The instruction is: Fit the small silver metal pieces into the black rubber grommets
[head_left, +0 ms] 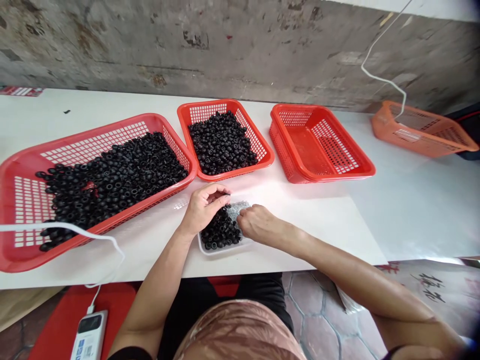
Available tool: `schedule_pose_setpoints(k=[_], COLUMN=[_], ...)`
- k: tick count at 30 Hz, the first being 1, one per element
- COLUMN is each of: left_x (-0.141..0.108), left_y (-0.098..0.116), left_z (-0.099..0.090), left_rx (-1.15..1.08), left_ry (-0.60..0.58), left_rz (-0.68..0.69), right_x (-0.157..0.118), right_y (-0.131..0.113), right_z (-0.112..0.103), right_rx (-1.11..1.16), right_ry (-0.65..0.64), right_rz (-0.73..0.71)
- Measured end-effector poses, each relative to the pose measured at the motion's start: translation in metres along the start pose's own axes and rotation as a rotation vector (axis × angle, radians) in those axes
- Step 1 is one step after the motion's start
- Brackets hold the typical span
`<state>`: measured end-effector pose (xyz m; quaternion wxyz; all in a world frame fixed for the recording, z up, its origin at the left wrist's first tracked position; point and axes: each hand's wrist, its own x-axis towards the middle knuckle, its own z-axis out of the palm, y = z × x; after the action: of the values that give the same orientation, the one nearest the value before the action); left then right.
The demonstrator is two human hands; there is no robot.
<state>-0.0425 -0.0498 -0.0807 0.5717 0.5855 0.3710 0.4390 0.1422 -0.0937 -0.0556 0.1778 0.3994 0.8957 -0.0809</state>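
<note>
Left hand (204,209): fingers (219,196) curled over, thumb pinched against them just above the tray. A dark speck seems to sit between the pads, but the fingers hide it, so the grip cannot be called with confidence.

Right hand (255,223): fingertips (240,212) bunched and resting at the edge of a silvery heap of small pieces (238,210). Whether they clench anything cannot be told.

Both hands are over a shallow white tray (221,251), its long axis running roughly left to right across the counter (318,225). In it lies a pile of black rubber rings (220,229), matte, short and holed, lying at mixed angles with no common direction. The silvery heap lies beside them toward the far end of the tray; its pieces are too small to identify.

Left of the tray, a large red plastic basket (112,131) holds many more black rings, and a smaller red basket (208,109) beyond the hands holds another heap. Further right stand a third red basket (318,145) and an orange basket (420,131). A white cable (382,77) hangs before the concrete wall (225,45). A white power bank (89,336) lies below the counter.
</note>
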Motion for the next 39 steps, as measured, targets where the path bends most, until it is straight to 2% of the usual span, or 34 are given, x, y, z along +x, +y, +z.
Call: schedule_pose_setpoints(k=[3,7,9,12,16,20,25,30,36,39], left_x=[0.0,0.0,0.0,-0.001,-0.001,-0.001,-0.001,-0.002,-0.003,-0.005], left_y=[0.0,0.003,0.004,0.004,0.005,0.004,0.003,0.005,0.005,0.006], left_z=[-0.001,-0.003,-0.004,-0.004,-0.004,-0.003,-0.002,-0.002,0.0,0.002], left_rx=[-0.055,-0.158,-0.203,-0.211,-0.207,-0.236,-0.22,-0.175,-0.11,0.02], left_ry=[-0.002,0.004,0.009,-0.006,0.015,0.039,0.027,-0.004,-0.001,0.037], left_rz=[-0.03,-0.09,-0.104,-0.09,-0.082,-0.12,-0.156,-0.17,-0.158,-0.071], right_x=[-0.003,-0.005,-0.001,0.011,0.026,0.032,0.03,0.025,0.021,0.02], right_y=[0.013,0.034,0.041,0.044,0.041,0.037,0.035,0.034,0.038,0.041], right_z=[-0.001,-0.008,-0.011,-0.014,-0.018,-0.015,-0.005,0.0,-0.004,-0.005], right_rx=[0.228,0.941,1.217,1.438,1.459,1.454,1.265,1.117,1.07,1.064], right_ry=[0.086,0.352,0.439,0.492,0.566,0.712,0.818,0.905,0.837,0.77], right_rz=[0.025,0.054,0.054,0.019,-0.021,-0.012,0.016,-0.017,-0.038,-0.036])
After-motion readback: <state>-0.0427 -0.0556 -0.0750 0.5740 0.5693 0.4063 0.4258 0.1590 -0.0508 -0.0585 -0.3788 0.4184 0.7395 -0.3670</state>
